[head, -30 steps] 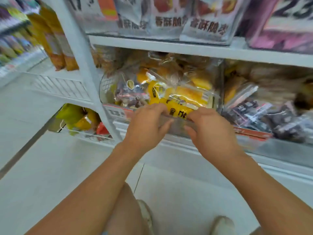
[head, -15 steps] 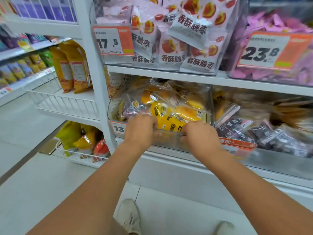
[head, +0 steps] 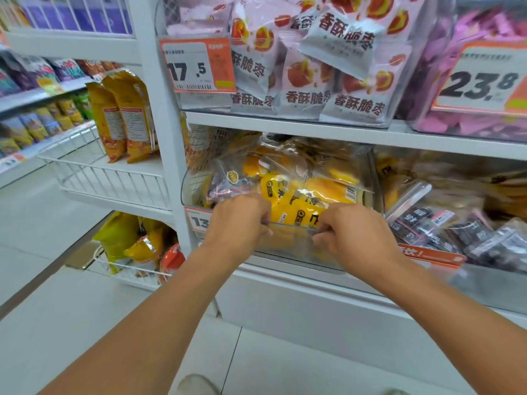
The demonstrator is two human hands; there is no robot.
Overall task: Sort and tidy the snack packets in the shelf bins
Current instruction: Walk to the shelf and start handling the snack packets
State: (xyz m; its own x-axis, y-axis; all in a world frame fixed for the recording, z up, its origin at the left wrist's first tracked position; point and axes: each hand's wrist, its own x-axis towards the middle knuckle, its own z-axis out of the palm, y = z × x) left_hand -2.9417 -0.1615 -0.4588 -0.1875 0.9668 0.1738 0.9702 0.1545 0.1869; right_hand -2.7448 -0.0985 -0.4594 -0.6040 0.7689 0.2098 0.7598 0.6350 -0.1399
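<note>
Both hands — left hand (head: 238, 220), right hand (head: 352, 235) — curl over the clear bin's (head: 291, 246) front lip, gripping it. Yellow snack packets (head: 288, 201) inside lie jumbled — sorting looks barely begun.

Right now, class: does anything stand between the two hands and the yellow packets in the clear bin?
Nothing visible does. The left hand and right hand curl over the clear bin's front rim, fingers already reaching the yellow packets just behind it. The rim is low and blocks nothing.
</note>
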